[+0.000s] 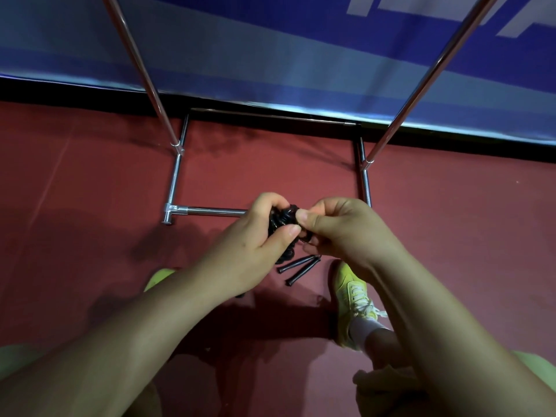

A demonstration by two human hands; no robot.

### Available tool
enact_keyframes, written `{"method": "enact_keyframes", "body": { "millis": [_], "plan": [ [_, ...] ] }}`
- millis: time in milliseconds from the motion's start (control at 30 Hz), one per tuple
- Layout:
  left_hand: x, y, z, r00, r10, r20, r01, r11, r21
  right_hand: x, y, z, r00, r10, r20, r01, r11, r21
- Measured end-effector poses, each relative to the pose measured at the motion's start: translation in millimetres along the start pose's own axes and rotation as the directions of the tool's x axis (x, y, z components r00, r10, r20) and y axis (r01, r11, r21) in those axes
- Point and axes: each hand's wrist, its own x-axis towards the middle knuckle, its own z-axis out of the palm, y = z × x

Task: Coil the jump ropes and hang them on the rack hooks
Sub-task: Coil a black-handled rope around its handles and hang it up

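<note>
- Step in hand: coiling. Left hand [255,236] grips a black jump rope bundle [282,221], held above the floor before the rack; right hand [337,230] pinches the bundle's top with thumb and fingers.
- Rope handles [298,267] hang below the bundle, apparently clear of the floor.
- Next move, by judgement: secure the coil, then lift it toward the hooks, which lie out of view.
- Surface: dark red floor [90,176]; chrome rack base [176,176] stands on it.
- Room: blue banner [270,55] behind rack. Yellow-green shoe [352,299] near the handles.
</note>
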Motion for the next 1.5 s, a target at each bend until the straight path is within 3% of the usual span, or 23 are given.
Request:
{"method": "enact_keyframes", "body": {
  "millis": [100, 267, 433, 633, 733, 867, 1033, 1167, 1333, 1500],
  "plan": [
    [0.8, -1.0, 3.3, 0.998, 0.049, 0.031, -0.048, 0.999, -0.013, -0.2, 1.9, 4.3, 0.998, 0.054, 0.019, -0.056, 0.987, 0.15],
    [4.5, -3.6, -0.2, 0.998, 0.061, -0.006, -0.061, 0.995, -0.074, 0.7, 8.0, 17.1, 0.999, 0.018, -0.044, -0.004, 0.952, 0.305],
    [4.7, -3.5, -6.0, 0.999, 0.028, -0.019, -0.03, 0.996, -0.08, -1.5, 4.7, 17.2, 0.999, -0.036, 0.037, 0.027, 0.973, 0.23],
    [1.4, -2.8, -2.8, 0.999, -0.036, -0.025, 0.034, 0.996, -0.08, -1.8, 6.6, 20.4, 0.987, -0.163, 0.013, 0.162, 0.986, 0.045],
    [-0.9, -2.9, -0.3, 0.999, -0.023, -0.023, 0.021, 0.995, -0.093, -1.7, 6.5, 19.4, 0.991, -0.134, 0.029, 0.131, 0.988, 0.079],
    [6.0, -6.6, -5.1, 0.99, -0.109, -0.087, 0.091, 0.977, -0.191, 0.4, 2.6, 9.6, 0.985, -0.134, 0.11, 0.096, 0.95, 0.296],
    [9.3, -5.0, -12.5, 0.988, -0.121, -0.093, 0.095, 0.964, -0.247, 5.6, 8.0, 5.5, 0.963, -0.245, 0.113, 0.23, 0.964, 0.131],
    [9.3, -3.4, -11.4, 0.985, -0.143, -0.096, 0.12, 0.971, -0.206, 7.6, 14.3, 15.2, 0.979, -0.201, 0.031, 0.192, 0.963, 0.187],
    [3.8, -1.1, 0.7, 0.989, -0.15, -0.018, 0.146, 0.977, -0.155, 12.7, 24.8, 24.2, 0.977, -0.193, -0.089, 0.2, 0.976, 0.085],
    [6.6, -8.6, -6.0, 0.97, -0.225, 0.089, 0.242, 0.921, -0.305, 16.1, 12.5, 18.1, 0.999, -0.037, 0.028, 0.024, 0.933, 0.359]
  ]
}}
